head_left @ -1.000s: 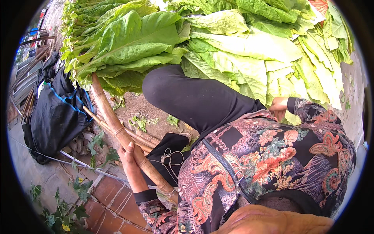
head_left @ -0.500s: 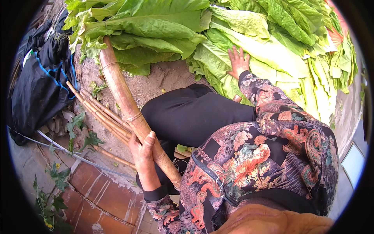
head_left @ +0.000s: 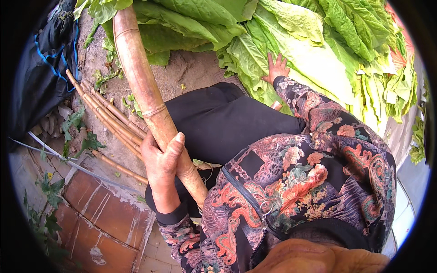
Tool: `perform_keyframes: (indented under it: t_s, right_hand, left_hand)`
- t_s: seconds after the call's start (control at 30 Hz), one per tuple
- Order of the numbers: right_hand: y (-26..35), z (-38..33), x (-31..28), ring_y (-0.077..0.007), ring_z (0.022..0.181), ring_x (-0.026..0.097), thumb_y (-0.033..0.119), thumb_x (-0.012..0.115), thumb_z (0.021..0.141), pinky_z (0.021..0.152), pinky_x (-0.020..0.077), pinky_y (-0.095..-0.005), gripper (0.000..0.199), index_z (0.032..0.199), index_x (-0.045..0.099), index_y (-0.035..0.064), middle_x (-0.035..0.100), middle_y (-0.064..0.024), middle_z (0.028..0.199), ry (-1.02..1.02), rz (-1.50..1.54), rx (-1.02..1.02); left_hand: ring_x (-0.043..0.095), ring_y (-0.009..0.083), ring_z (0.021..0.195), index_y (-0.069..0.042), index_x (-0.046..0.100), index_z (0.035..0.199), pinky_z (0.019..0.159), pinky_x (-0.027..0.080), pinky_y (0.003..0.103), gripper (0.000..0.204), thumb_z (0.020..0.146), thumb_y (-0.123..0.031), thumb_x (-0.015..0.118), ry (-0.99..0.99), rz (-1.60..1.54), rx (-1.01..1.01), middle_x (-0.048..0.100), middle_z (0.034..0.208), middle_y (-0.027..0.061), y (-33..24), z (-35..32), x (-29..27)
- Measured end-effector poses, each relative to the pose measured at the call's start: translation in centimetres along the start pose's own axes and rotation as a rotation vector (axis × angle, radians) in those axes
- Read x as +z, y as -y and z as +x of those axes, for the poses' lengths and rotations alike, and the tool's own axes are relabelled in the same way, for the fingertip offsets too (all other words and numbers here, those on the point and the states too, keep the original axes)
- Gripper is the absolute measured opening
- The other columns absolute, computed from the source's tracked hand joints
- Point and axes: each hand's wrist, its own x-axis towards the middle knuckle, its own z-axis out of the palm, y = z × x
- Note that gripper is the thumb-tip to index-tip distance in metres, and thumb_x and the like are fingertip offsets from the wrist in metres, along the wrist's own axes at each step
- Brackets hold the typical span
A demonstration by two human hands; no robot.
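Note:
My left hand is wrapped round a thick bamboo pole, its thumb along the near side. The pole slants from beside my jacket up to a bunch of broad green leaves at the top left, where its far end is covered or out of view. My right hand lies with spread fingers on a wide pile of large, pale green leaves. Its palm is down and nothing is held in it.
Several thinner bamboo poles lie on the sandy ground to the left. Beyond them sits a black sheet or bag with blue cord. Reddish-brown tiles and a leafy vine are at the lower left. My black-trousered leg is between both hands.
My left hand and the bamboo pole have shifted left and slightly up in the picture, with the pole looking larger. My right hand stays on the leaves, its fingers still spread.

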Motion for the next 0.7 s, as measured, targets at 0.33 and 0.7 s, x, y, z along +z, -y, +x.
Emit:
perform_keyframes:
  t_s: [0.33, 0.7]
  right_hand:
    - [-5.4, 2.1, -1.6, -0.0309, 0.094, 0.062, 0.010, 0.061, 0.077, 0.082, 0.0510, -0.0417, 0.060, 0.134, 0.045, 0.0207, 0.061, -0.0132, 0.107, -0.252, -0.005, -0.266]
    - [-18.2, -10.4, -22.3, -0.0322, 0.086, 0.063, 0.004, 0.052, 0.078, 0.073, 0.0517, -0.0435, 0.042, 0.118, 0.061, 0.0137, 0.066, -0.0144, 0.089, -0.432, -0.359, -0.391]
  left_hand:
    - [0.056, 0.0159, 0.052, 0.003, 0.052, 0.093, 0.048, 0.047, 0.027, 0.051, 0.072, -0.039, 0.075, -0.020, -0.030, 0.076, 0.055, 0.064, 0.0086, 1.9, -1.6, -1.5]
    - [0.055, 0.0129, 0.056, 0.006, 0.057, 0.091, 0.052, 0.046, 0.027, 0.052, 0.080, -0.044, 0.071, 0.006, 0.011, 0.158, 0.057, 0.070, 0.0075, 3.5, -1.7, -3.1]
